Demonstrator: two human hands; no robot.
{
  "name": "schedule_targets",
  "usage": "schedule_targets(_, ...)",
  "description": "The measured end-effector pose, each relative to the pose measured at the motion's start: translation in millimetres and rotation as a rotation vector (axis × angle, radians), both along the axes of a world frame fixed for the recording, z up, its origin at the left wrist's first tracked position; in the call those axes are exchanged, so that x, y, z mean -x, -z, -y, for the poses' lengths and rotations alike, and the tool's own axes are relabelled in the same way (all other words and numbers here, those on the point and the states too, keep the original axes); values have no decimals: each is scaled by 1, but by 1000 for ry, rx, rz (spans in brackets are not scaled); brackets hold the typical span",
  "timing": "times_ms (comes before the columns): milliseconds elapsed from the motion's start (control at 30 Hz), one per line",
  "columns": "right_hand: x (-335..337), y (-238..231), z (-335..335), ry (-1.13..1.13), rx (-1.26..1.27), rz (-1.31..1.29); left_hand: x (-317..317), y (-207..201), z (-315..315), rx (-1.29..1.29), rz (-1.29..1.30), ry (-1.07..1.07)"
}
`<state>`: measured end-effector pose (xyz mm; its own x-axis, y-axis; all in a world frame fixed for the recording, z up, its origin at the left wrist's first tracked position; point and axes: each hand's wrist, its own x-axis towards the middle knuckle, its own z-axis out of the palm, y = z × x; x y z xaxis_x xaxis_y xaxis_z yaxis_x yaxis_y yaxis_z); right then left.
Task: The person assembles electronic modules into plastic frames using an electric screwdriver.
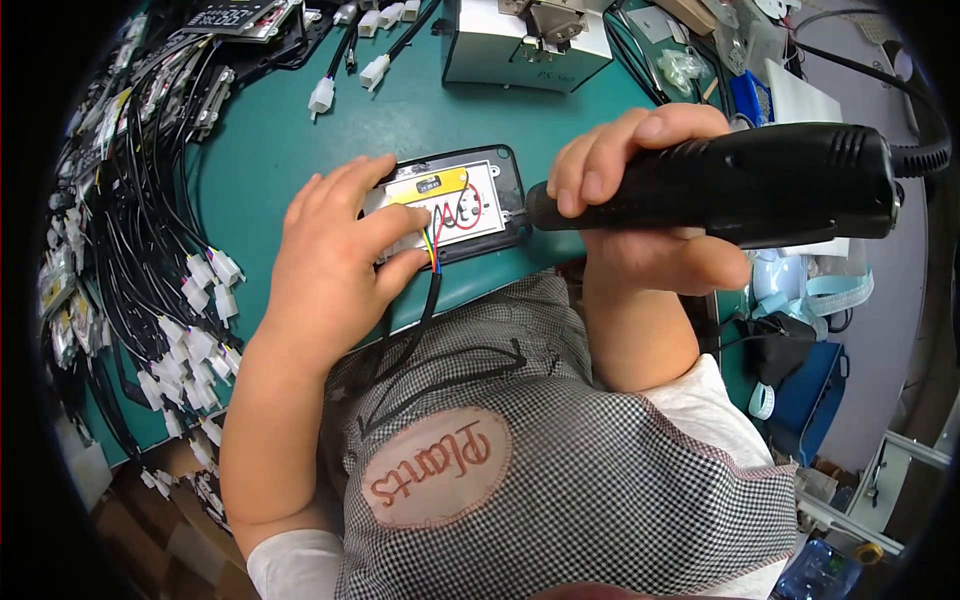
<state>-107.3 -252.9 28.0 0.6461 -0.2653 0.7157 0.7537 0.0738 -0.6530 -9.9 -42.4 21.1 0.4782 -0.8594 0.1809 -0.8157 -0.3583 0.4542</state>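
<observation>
Green smooth-topped workbench (270, 130): one, spread from far left to far right, edges bowed.
Pale lilac-grey expanse (870, 340): flat, right of the workbench; floor or wall, cannot tell.
Black-and-white checked cloth apron (610, 480): one, woven, at the near side; one pale oval patch, reddish lettering.
Heap of thin black cables (130, 200): glossy, tangled, along the left; too overlapped to count.
White box-shaped device (525, 55): one, flat-sided, metal fittings on top, at the far side.
Black plastic handheld tool (740, 190): one, thick and cylindrical, ribbed vents at the right end, black cord beyond; tip at the casing's right edge, contact unclear.
Right hand (610, 160): closed firmly round the tool, fingers over the far side, thumb on the near side.
Left hand (345, 240): fingers partly spread over the casing's left part, gap between index finger and thumb beside the wires; pinching or merely resting, cannot tell.
Black rounded-corner plastic casing (511, 165): one, shallow, on the workbench between both hands.
White rectangular board (487, 180): one, inside the casing, one yellow strip (400, 190) along the far side.
Thin coloured wires (433, 250): red, yellow and blue visible, out of one black cable (430, 300).
White plastic connectors (195, 295): blocky, clustered near left, uncountable; two others clearly apart at far left.
</observation>
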Motion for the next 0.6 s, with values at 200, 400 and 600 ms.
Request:
schedule_targets(200,-2,-3,-1,21,81,-90,-2,3,1,74,-42,6)
schedule_targets(400,-14,-11,14,-297,345,-108,-4,4,1,99,-38,12)
schedule_targets(600,3,2,-8,124,-136,-226,-4,5,0,107,-21,15)
